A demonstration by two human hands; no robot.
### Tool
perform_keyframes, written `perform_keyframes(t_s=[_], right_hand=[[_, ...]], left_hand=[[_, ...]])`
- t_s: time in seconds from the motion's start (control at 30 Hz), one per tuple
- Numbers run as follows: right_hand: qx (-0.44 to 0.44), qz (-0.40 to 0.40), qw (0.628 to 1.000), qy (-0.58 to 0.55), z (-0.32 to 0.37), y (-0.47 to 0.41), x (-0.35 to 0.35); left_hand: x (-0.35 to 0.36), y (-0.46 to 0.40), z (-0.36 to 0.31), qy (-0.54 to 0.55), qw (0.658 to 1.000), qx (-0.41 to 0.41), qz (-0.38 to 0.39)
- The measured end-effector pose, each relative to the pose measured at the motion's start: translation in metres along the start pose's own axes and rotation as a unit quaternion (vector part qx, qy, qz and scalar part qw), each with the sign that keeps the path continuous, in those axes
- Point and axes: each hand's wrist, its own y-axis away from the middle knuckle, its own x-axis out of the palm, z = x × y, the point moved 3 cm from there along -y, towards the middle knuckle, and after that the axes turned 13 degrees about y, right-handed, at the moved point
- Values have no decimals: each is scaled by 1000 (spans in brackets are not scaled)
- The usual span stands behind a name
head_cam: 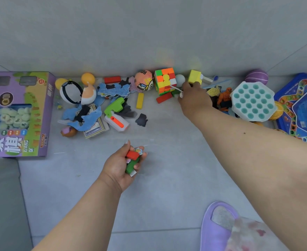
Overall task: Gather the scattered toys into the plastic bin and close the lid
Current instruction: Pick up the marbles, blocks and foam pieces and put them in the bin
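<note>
Left grip [125, 161] clutches red and green blocks [132, 161]; right grip [194, 98] pinches a thin stick [176, 87] beside the multicoloured cube [164, 80].

Toys lie scattered along the wall: a colour cube [164, 80], yellow block [139, 100], red block [164, 99]. Two blocks [132, 160], red and green, sit in the left hand [121, 164].
</note>
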Motion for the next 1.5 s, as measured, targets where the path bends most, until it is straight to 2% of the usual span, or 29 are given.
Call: perform_keyframes(t_s=[0.17,0.27,0.43,0.53,0.73,0.9,1.0,1.07,1.13,1.2,1.37,1.5], right_hand=[[-53,13,998,30,10,21,15],[-110,-15,993,47,20,35,14],[-158,-57,984,63,42,24,-6],[-156,-7,983,96,54,16,-6],[-111,114,984,83,65,15,-7],[-116,158,976,90,65,23,-7],[-120,171,978,27,67,38,-9],[-114,189,972,-78,78,51,-20],[-107,216,944,-225,96,68,-40],[-112,217,915,-322,114,84,-67],[-156,187,871,-427,146,124,-142],[-194,179,826,-498,179,161,-201]], left_hand=[[-1,0,-2,7,1000,-2,-3],[-3,1,-2,8,1000,-4,0],[-8,2,-3,10,1000,-7,-3],[-11,4,-5,14,1000,-11,-5],[-14,9,-14,14,1000,1,-25],[-14,18,-26,6,999,19,-46],[-14,28,-40,3,998,34,-48],[-13,37,-52,2,998,48,-51],[-13,48,-65,0,997,64,-50],[-14,62,-79,-4,995,85,-43],[-18,115,-121,-21,988,151,-26],[-23,179,-165,6,978,207,1]])
